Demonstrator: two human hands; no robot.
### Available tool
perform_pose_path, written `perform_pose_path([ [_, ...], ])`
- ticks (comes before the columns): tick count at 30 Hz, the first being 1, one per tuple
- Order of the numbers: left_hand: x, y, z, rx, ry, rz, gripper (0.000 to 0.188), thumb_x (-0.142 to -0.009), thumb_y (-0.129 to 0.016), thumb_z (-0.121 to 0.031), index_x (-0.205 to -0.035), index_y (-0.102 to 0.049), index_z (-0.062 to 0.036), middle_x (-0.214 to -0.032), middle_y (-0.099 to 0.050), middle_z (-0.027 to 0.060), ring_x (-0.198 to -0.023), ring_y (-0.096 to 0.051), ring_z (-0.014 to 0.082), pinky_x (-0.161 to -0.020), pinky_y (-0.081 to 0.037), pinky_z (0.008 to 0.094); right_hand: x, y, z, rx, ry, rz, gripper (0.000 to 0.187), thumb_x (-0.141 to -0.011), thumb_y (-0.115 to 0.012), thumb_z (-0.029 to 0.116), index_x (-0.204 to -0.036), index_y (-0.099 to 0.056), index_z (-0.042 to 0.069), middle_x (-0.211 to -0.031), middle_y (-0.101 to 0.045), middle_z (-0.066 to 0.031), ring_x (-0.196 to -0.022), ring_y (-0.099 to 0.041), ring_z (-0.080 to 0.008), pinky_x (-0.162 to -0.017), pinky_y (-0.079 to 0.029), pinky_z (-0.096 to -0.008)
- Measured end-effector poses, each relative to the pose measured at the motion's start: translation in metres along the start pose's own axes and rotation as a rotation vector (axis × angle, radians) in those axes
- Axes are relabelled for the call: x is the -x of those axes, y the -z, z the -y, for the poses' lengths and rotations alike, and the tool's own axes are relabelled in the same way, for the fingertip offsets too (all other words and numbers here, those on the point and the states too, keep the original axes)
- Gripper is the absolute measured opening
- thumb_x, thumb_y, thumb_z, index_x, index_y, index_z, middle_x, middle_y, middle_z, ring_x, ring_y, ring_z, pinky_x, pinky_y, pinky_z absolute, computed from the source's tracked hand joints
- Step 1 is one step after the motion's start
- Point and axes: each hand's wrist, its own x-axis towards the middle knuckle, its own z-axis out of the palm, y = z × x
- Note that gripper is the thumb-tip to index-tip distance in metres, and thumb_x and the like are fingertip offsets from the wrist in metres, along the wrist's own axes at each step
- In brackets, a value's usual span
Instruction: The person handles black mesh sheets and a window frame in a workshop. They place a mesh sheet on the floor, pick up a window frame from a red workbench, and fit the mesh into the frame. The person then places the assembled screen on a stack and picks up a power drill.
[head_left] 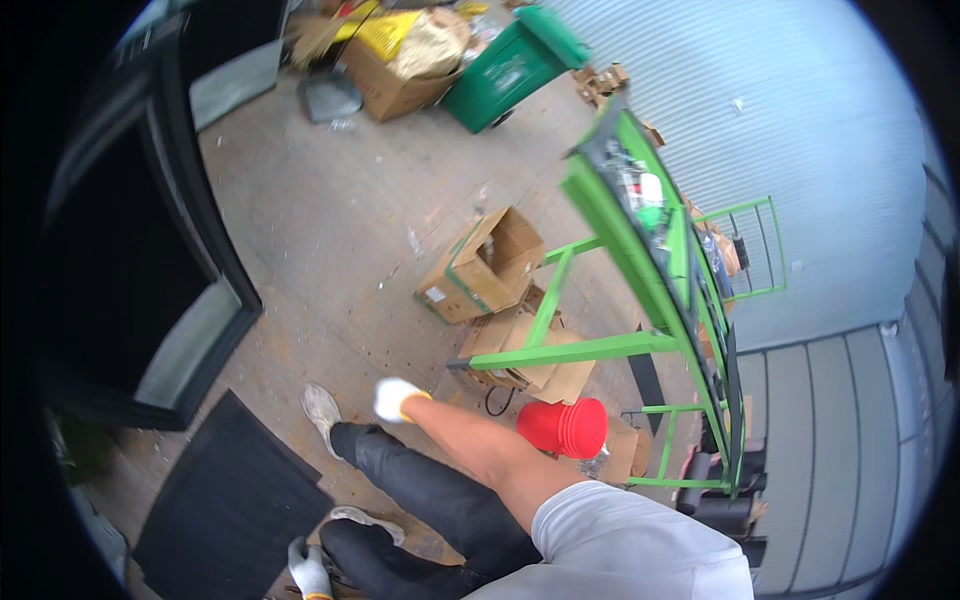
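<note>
My right hand (398,399) wears a white knit glove with a yellow cuff. It hangs at the end of my bare forearm, above the floor and beside my right shoe; the glove looks rounded and its fingers do not show apart. My left hand (310,572), gloved the same way, is low in the picture next to my left knee, its fingers loosely stretched by the edge of a black floor mat (235,490). I see nothing held in it. Nearest to my right forearm stands a red bucket (563,428).
A green metal frame conveyor (640,250) carrying bottles and scraps runs along the right. Below it stand an open cardboard box (470,275) and flattened cardboard (540,360). Farther off are a green wheeled bin (515,70) and a filled carton (395,88). A dark framed door (215,240) is at left.
</note>
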Motion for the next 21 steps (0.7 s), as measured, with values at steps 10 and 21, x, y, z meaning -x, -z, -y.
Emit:
perform_pose_path([
  [10, 0.046, 0.077, -0.068, -0.439, -0.052, 0.363, 0.040, -0.096, -0.080, -0.013, -0.135, -0.070, -0.0099, -0.107, -0.075, 0.0052, -0.086, -0.064, 0.0190, -0.072, -0.054, 0.0370, 0.325, -0.110, -0.079, -0.397, -0.070, -0.137, 0.034, -0.080, -0.068, 0.029, -0.098, -0.083, 0.005, -0.098, -0.077, -0.0256, -0.092, -0.075, -0.0467, -0.082, -0.058, -0.0523],
  [21, 0.135, -0.062, -0.181, -0.884, -0.121, 0.721, 0.035, -0.099, -0.074, -0.016, -0.133, -0.068, -0.0096, -0.089, -0.070, 0.0076, -0.076, -0.062, 0.0215, -0.066, -0.053, 0.0416, 0.538, -0.303, -0.173, -1.068, -0.759, -0.153, 0.043, -0.091, -0.068, 0.035, -0.120, -0.082, 0.006, -0.120, -0.079, -0.0205, -0.112, -0.077, -0.0377, -0.091, -0.058, -0.0487],
])
